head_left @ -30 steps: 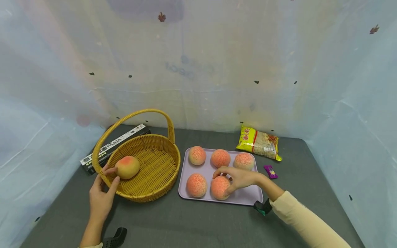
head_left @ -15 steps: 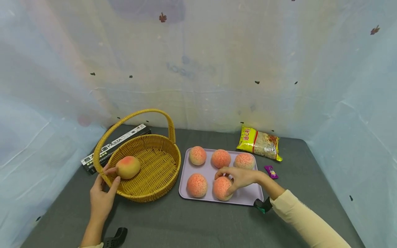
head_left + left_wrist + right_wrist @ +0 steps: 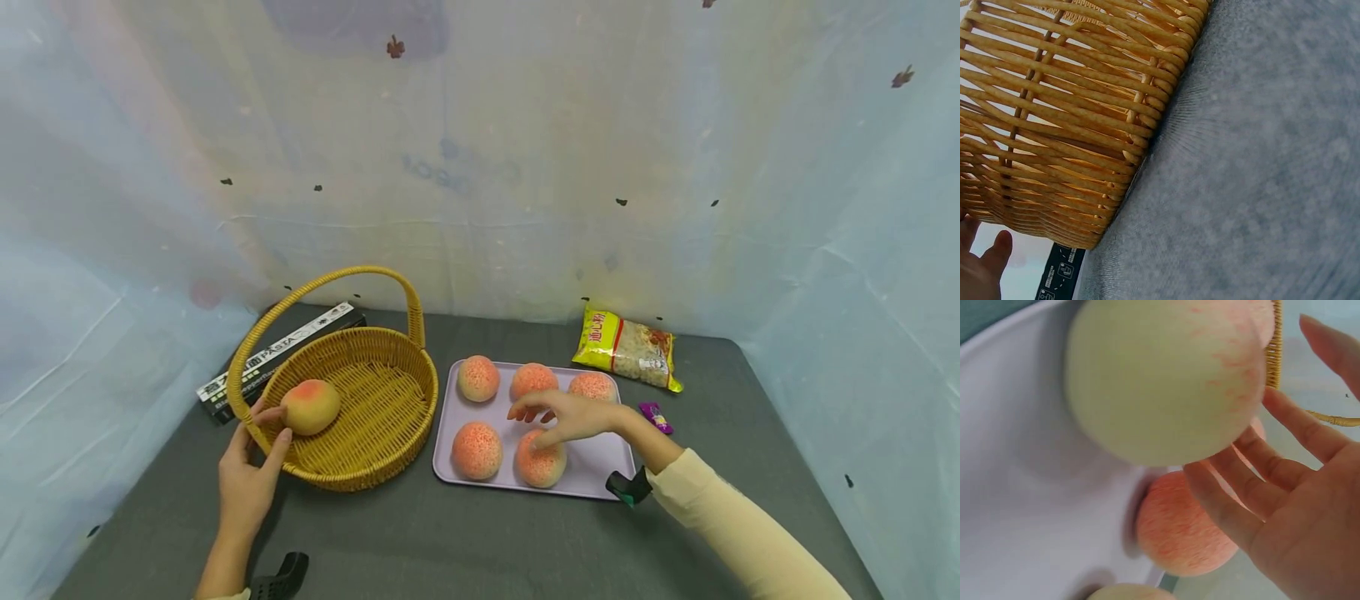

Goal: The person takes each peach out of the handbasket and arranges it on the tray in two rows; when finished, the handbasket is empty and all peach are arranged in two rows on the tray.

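Note:
In the head view my left hand (image 3: 247,479) holds the left rim of a yellow-brown wicker basket (image 3: 375,479) near the foot of its tall handle. Its fingers reach over the edge beside a yellow peach (image 3: 311,407) with a red top, lying inside. To the right, a lilac tray (image 3: 592,479) bears several round, pink-speckled peaches in two rows. My right hand (image 3: 577,417) is over the front-row peach (image 3: 540,471), its fingers spread and relaxed. The right wrist view shows this peach (image 3: 1160,387) pale on its near side, the fingertips right at its edge.
Behind the basket lies a long black pasta box (image 3: 288,350). A yellow bag of pasta (image 3: 630,346) lies behind the tray, with a small purple wrapped sweet (image 3: 656,417) to the tray's right. Pale plastic sheeting (image 3: 480,167) encloses the dark grey table (image 3: 420,542).
The front-row peach has shifted slightly right on the tray. My right hand has loosened its grip and risen off it. The left hand and basket stay in place.

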{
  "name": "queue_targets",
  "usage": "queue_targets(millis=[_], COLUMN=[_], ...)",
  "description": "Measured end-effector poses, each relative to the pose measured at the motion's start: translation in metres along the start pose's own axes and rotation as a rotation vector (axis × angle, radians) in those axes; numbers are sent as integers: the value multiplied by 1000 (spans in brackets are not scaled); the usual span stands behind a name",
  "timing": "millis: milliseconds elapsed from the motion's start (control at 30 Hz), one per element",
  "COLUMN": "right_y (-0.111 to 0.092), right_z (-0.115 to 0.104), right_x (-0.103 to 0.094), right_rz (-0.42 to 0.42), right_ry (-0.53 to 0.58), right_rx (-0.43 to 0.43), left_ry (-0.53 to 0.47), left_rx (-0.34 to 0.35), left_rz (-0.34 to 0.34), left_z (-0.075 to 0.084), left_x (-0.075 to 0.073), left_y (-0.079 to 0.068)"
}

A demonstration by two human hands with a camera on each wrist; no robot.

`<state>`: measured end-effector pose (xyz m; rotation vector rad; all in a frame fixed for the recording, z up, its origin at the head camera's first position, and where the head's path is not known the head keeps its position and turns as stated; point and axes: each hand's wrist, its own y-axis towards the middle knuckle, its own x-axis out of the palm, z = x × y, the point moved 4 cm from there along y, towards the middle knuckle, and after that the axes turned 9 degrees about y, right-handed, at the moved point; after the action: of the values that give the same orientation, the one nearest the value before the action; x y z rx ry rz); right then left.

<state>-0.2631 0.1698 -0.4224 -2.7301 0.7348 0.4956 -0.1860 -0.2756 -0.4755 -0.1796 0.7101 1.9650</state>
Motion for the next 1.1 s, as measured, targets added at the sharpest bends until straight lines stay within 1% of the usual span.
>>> queue_targets(millis=[133, 267, 467, 567, 667, 733, 800, 833, 867, 967, 1067, 1100], right_y=[11, 29, 66, 82, 97, 107, 118, 123, 128, 144, 158, 163], right_z=[-12, -23, -45, -55, -65, -71, -76, -79, -82, -92, -103, -107], right_x=[-5, -11, -20, -21, -21, -21, -19, -18, -16, -11, -4, -2], right_rz=[20, 38, -3, -27, -37, -39, -40, -43, -48, -63, -91, -99], right_ry=[16, -11, -28, -33, -41, -46, -57, -63, -72, -122, -151, -157], right_rx=[-46, -81, -126, -135, -133, -129, -130, -131, -136, -152, -165, -165], left_ry=[-2, -13, -3, 2, 5, -19, -26, -31, -31, -23, -25, -26], left_rx=[8, 28, 45, 52, 72, 97, 112, 114, 115, 109, 115, 117], left_rz=[1, 7, 21, 25, 26, 30, 34, 33, 35, 35, 30, 27], left_z=[-2, -2, 0, 8, 23, 32, 36, 37, 33, 17, 18, 23], left_x=[1, 0, -1, -2, -4, -6, -7, -6, -6, -3, -2, -3], left_y=[1, 3, 3, 1, -1, -2, -2, -2, -1, 1, 0, 0])
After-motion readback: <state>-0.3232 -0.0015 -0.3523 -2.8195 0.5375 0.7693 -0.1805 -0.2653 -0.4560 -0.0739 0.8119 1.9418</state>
